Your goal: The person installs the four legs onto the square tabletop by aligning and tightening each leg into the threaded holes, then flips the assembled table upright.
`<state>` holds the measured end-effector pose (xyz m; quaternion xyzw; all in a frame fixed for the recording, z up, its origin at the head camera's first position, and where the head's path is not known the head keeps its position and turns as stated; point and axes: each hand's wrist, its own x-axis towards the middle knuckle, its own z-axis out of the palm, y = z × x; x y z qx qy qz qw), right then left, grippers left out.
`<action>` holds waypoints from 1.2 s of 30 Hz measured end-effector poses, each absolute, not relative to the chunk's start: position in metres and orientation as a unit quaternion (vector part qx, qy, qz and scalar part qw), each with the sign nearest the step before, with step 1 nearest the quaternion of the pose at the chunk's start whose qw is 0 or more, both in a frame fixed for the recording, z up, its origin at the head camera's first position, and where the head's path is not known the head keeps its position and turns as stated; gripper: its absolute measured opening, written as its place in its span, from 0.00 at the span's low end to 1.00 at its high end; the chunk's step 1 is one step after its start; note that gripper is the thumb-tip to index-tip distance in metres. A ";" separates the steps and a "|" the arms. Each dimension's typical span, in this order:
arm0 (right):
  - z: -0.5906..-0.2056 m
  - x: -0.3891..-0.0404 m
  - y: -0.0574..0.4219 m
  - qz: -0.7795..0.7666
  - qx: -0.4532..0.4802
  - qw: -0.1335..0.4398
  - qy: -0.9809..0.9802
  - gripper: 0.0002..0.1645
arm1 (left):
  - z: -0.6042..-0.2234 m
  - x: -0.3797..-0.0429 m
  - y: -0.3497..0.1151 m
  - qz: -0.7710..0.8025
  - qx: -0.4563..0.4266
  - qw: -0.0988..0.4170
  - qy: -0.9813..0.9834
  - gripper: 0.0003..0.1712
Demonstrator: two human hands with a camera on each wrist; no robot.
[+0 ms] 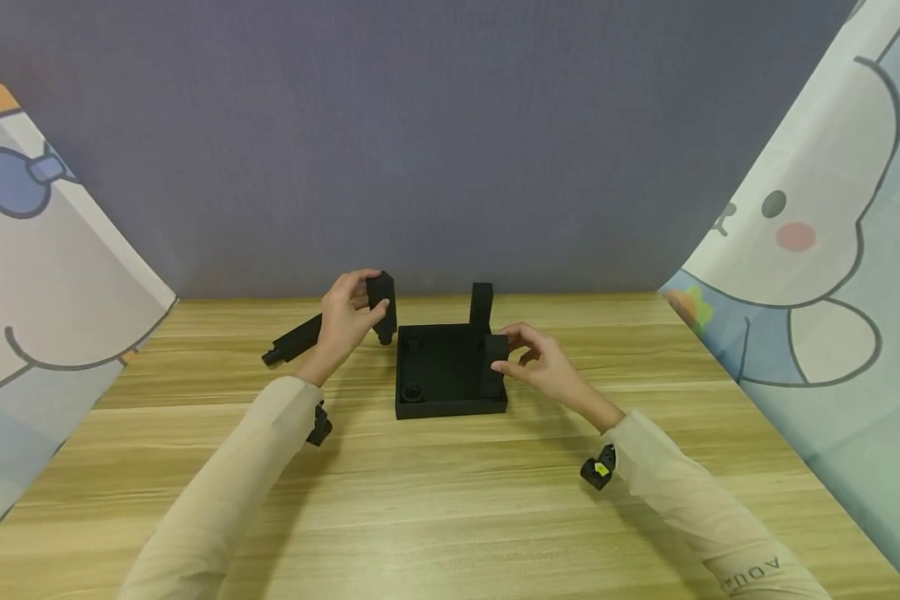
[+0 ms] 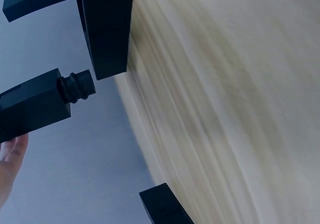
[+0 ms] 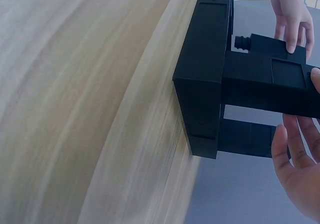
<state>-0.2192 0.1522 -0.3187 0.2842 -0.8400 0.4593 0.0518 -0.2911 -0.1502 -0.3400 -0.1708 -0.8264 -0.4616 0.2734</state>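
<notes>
Black leg [image 1: 382, 307] held near-upright, threaded end down, just left of the tray's [image 1: 450, 408] far-left socket [image 1: 413, 341]; left hand [image 1: 348, 312], the nearer one, pinches it between thumb and fingers, opened only to its width; right hand [image 1: 543, 362] likewise pinches the near-right leg [image 1: 492, 367], upright at the tray's corner; far-right leg [image 1: 482, 304] stands beyond; spare leg [image 1: 300, 337] lies on the table [image 1: 450, 517], left of the tray.

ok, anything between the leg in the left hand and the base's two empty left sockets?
Possibly the low left rim of the base: the leg in the left hand hangs just outside it, near the back corner, clearance hard to judge. Nothing else visible blocks; the two standing legs are on the right side.
</notes>
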 end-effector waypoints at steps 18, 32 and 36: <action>-0.320 -0.219 0.152 0.456 0.287 0.054 -0.841 0.23 | -0.345 -0.308 -0.130 -0.516 -0.183 0.276 -0.790 0.23; -0.322 -0.220 0.153 0.462 0.291 0.058 -0.836 0.23 | -0.355 -0.311 -0.121 -0.528 -0.191 0.258 -0.786 0.23; -0.323 -0.221 0.153 0.464 0.290 0.057 -0.835 0.23 | -0.356 -0.310 -0.120 -0.528 -0.186 0.245 -0.791 0.23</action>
